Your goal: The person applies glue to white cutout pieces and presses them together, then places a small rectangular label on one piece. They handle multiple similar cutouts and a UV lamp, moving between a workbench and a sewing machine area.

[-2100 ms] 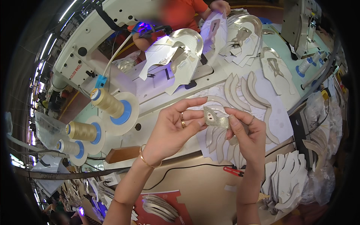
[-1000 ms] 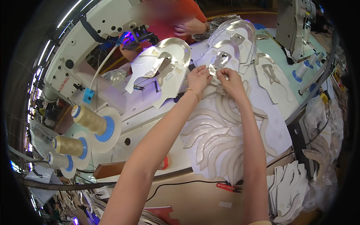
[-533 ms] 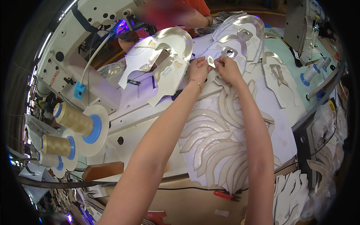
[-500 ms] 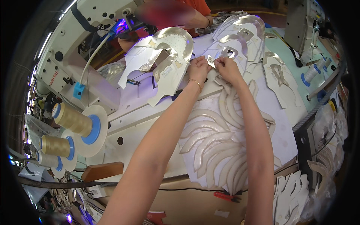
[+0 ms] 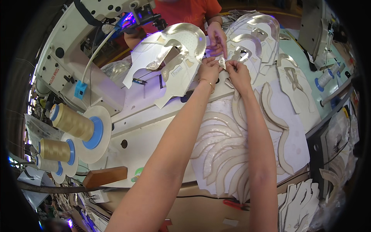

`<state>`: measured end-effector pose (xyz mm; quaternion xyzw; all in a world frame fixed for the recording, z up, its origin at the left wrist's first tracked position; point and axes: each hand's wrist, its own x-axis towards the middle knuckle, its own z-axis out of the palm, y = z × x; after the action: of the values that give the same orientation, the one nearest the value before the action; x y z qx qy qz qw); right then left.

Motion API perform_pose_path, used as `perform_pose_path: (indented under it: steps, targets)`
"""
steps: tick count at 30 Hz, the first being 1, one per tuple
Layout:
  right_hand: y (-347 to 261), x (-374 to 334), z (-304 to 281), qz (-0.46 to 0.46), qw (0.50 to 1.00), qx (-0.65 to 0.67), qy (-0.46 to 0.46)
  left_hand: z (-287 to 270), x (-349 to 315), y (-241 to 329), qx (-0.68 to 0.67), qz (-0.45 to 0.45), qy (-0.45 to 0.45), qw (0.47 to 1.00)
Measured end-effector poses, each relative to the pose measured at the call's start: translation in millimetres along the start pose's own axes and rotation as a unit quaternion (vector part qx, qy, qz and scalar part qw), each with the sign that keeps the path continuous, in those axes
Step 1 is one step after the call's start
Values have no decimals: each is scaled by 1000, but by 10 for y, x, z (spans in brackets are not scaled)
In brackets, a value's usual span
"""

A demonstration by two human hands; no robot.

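Since half a second ago, a co-worker's hand (image 5: 217, 40) has come close to the small silver piece (image 5: 222, 63). Both the left hand (image 5: 209, 71) and right hand (image 5: 239, 74) pinch this piece, nearly closed, above the bench (image 5: 154, 135), between a silver-trimmed shoe upper (image 5: 192, 48) and the stacked uppers (image 5: 252, 65) at right.

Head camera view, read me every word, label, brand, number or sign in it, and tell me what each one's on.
I won't copy wording, but lettering stands here:
White sewing machine: red capital lettering on its body.
Large white cut piece: a small pale label with dark print.
Co-worker's orange-red shirt: faint script.
Small held piece: any marking is too small to read.
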<state>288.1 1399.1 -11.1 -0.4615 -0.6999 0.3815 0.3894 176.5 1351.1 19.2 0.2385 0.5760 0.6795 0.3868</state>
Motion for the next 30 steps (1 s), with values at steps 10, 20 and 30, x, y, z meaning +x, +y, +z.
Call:
perform_pose_path:
  steps: [10,20,30]
  targets:
    - [26,20,21,-4,1000,-3,3,-4,35,-36,-16,2,-4,1000]
    - [-9,-1,13,-1,1000,-26,14,-27,44,-51,10,-7,-6,1000]
    - [-88,28,14,33,997,-65,20,-26,36,-40,-22,-11,-23,999]
